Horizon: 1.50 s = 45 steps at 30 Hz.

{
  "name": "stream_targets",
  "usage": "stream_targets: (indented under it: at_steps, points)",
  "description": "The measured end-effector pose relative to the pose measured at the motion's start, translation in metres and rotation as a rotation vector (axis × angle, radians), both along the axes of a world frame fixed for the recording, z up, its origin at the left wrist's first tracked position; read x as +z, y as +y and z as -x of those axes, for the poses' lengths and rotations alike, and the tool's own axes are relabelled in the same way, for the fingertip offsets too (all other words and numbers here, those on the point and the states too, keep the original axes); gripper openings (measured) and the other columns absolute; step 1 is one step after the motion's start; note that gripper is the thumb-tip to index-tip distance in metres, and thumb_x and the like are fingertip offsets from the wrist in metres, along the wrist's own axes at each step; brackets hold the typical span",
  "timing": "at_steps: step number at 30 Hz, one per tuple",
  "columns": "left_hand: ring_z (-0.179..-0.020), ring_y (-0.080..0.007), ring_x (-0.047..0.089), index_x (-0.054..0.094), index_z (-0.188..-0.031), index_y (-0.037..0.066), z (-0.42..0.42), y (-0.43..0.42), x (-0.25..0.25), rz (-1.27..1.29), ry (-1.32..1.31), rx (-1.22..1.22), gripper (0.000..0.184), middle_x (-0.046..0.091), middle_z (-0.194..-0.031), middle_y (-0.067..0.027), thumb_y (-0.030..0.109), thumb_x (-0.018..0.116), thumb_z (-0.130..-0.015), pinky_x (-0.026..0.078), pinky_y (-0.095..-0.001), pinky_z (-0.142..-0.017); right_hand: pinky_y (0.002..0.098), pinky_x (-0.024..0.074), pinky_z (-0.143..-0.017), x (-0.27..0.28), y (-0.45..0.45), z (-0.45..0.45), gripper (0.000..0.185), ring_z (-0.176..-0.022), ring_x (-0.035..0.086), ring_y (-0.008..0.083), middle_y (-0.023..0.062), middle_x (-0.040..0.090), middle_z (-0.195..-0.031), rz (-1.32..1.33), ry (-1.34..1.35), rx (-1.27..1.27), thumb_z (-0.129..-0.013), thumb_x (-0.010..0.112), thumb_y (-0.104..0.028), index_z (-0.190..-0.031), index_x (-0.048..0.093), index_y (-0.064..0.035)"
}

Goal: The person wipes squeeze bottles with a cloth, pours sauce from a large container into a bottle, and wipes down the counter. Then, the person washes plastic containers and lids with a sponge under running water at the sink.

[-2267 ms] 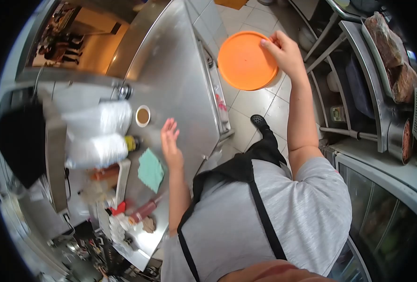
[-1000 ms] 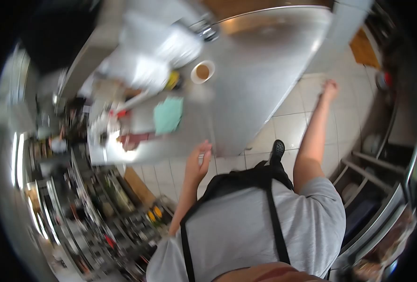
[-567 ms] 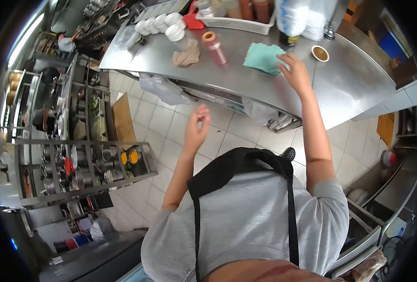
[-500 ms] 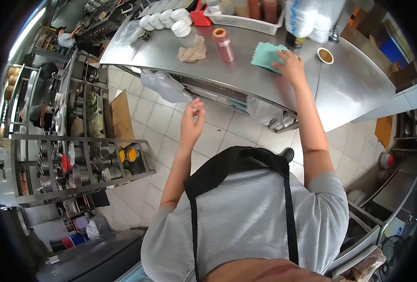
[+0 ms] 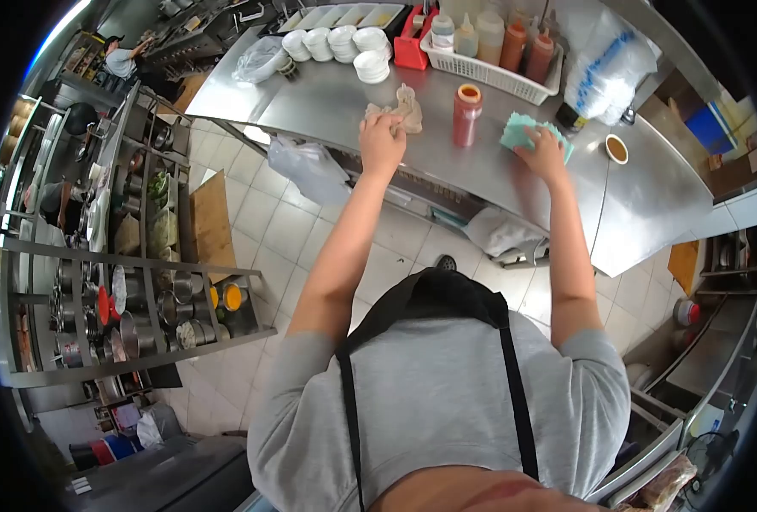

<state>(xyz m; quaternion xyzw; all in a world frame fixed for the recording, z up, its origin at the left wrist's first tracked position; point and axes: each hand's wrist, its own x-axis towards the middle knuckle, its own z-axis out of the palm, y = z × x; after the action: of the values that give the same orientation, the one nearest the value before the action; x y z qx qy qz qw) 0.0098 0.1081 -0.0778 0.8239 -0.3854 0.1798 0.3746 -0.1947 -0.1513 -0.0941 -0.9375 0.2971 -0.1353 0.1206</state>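
Note:
On the steel counter [image 5: 310, 107], my left hand [image 5: 382, 143] rests over the near left edge of a crumpled beige cloth [image 5: 409, 111]; its fingers are bent and their grip is unclear. My right hand [image 5: 543, 154] lies on a green cloth [image 5: 519, 128], fingers spread a little over it. Between the hands stands an open-topped bottle of red sauce [image 5: 466, 118], touched by neither. A small white bowl of brown sauce [image 5: 617, 149] sits to the right of the green cloth.
Stacked white bowls [image 5: 372, 66], a red holder [image 5: 413, 43] and a white basket [image 5: 498, 75] of sauce bottles line the counter's back. Wrapped white containers [image 5: 605, 77] stand at right. A rack of pots [image 5: 139, 328] is at left. Another person [image 5: 121, 61] stands far left.
My left hand has moved up from over the floor to the beige cloth. My right hand stays at the green cloth. The orange lid seen earlier is out of my right hand.

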Motion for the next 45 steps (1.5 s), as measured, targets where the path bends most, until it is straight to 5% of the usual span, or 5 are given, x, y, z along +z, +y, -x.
stream_targets:
  at_steps: [6,15,21,35,45]
  points:
    - [-0.095,-0.0350,0.055,0.057,-0.098,0.005,-0.075,-0.062,-0.002,-0.024,0.355,0.077,0.028,0.058,-0.102,-0.0146,0.015,0.064,-0.072,0.045,-0.0425,-0.080,0.0418,0.0421,-0.083,0.003,0.017,-0.027,0.049,-0.102,0.049,0.0329,0.0126,0.054,-0.113,-0.024,-0.336,0.072,-0.068,0.071,-0.020,-0.115,0.058,-0.0109]
    - [-0.096,-0.0319,0.058,0.046,-0.112,-0.002,-0.115,-0.109,0.006,-0.475,0.359,0.106,0.061,0.058,-0.103,-0.0200,0.026,0.073,-0.065,0.047,-0.0375,-0.081,0.0427,0.0249,-0.102,0.004,0.066,-0.085,0.094,-0.118,0.042,0.0332,0.0185,0.044,-0.129,-0.380,-0.444,0.134,-0.059,0.079,-0.037,-0.135,0.033,-0.0055]
    - [-0.090,-0.0152,0.057,0.031,-0.132,-0.003,-0.075,-0.085,0.065,0.182,1.197,-0.827,0.072,0.059,-0.094,-0.0081,0.016,0.070,-0.074,0.045,-0.0287,-0.078,0.0485,0.0164,-0.104,0.005,0.062,-0.104,0.083,-0.111,0.049,0.0303,0.0158,0.057,-0.113,-0.531,-0.469,0.189,-0.061,0.076,-0.044,-0.125,0.042,-0.0030]
    - [-0.082,-0.0103,0.057,0.059,-0.108,-0.001,-0.097,-0.063,0.139,-0.257,0.618,-0.647,0.041,0.063,-0.091,-0.0037,0.021,0.071,-0.076,0.045,-0.0239,-0.074,0.0471,0.0345,-0.087,0.056,0.102,-0.143,0.055,-0.082,0.057,0.0337,0.0165,0.062,-0.084,-0.026,-0.502,0.058,-0.062,0.075,-0.034,-0.100,0.052,-0.0017]
    - [-0.111,-0.0171,0.051,0.055,-0.112,0.001,-0.099,-0.054,0.151,-0.033,1.003,-1.135,0.037,0.061,-0.109,-0.0094,0.026,0.058,-0.086,0.035,-0.0310,-0.097,0.0260,0.0444,-0.062,0.087,0.134,-0.152,0.040,-0.066,0.055,0.0105,0.0045,0.058,-0.076,-1.144,-0.639,0.313,-0.063,0.073,-0.019,-0.094,0.054,-0.0016]
